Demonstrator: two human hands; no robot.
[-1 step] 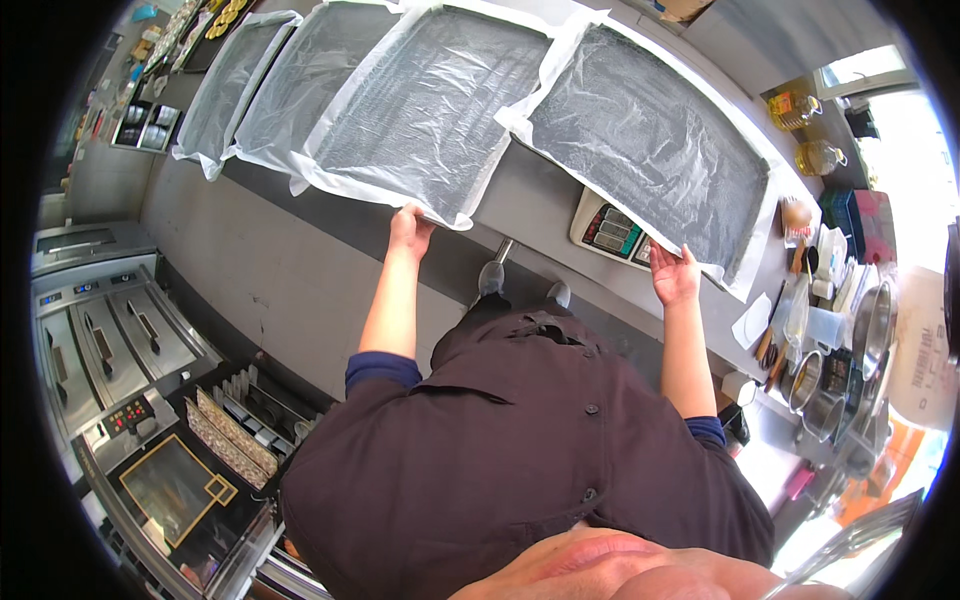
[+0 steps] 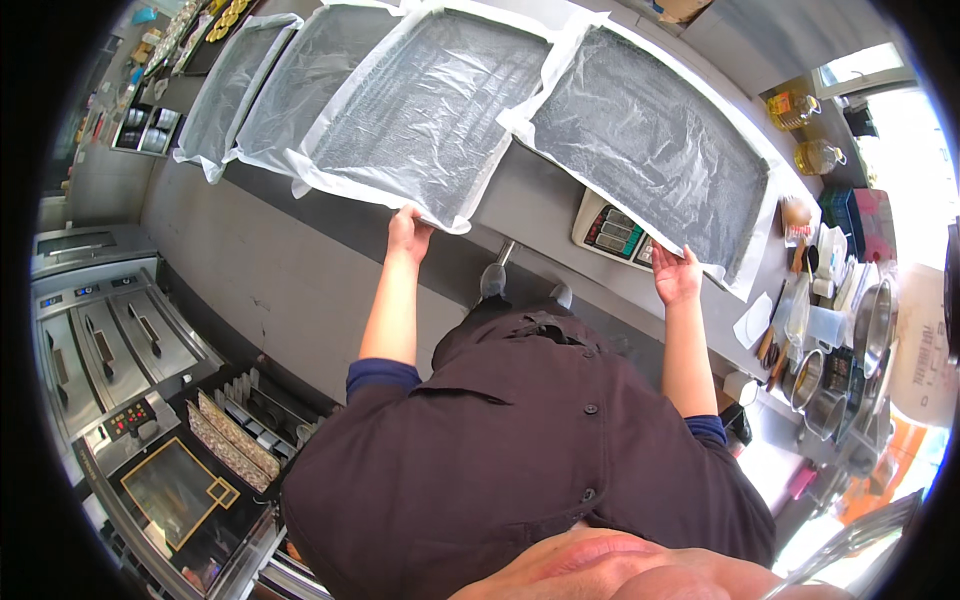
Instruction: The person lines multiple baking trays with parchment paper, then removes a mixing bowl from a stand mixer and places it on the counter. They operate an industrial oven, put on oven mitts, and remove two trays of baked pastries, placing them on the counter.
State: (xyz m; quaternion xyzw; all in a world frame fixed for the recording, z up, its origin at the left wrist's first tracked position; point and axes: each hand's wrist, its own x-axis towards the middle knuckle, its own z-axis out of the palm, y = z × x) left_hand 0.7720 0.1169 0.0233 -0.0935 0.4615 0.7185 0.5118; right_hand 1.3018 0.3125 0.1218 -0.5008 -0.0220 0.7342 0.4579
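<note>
My left hand (image 2: 408, 232) grips the near edge of a large shallow tray (image 2: 420, 110) lined with crinkled translucent white paper, fingers closed around it. My right hand (image 2: 677, 275) touches the near edge of the rightmost lined tray (image 2: 650, 140), palm visible and fingers partly extended. A digital scale (image 2: 610, 228) sits beneath that tray, partly hidden. Two more lined trays (image 2: 230, 95) (image 2: 300, 85) overlap in a row to the left along the grey counter (image 2: 535, 205).
Ovens (image 2: 110, 350) and a black appliance (image 2: 170, 490) stand at left. Oil jugs (image 2: 790, 108), utensils and steel bowls (image 2: 825, 410) crowd the right. Pans with yellow items (image 2: 225, 18) lie at back left. My feet (image 2: 493, 280) are beside a metal leg below the counter.
</note>
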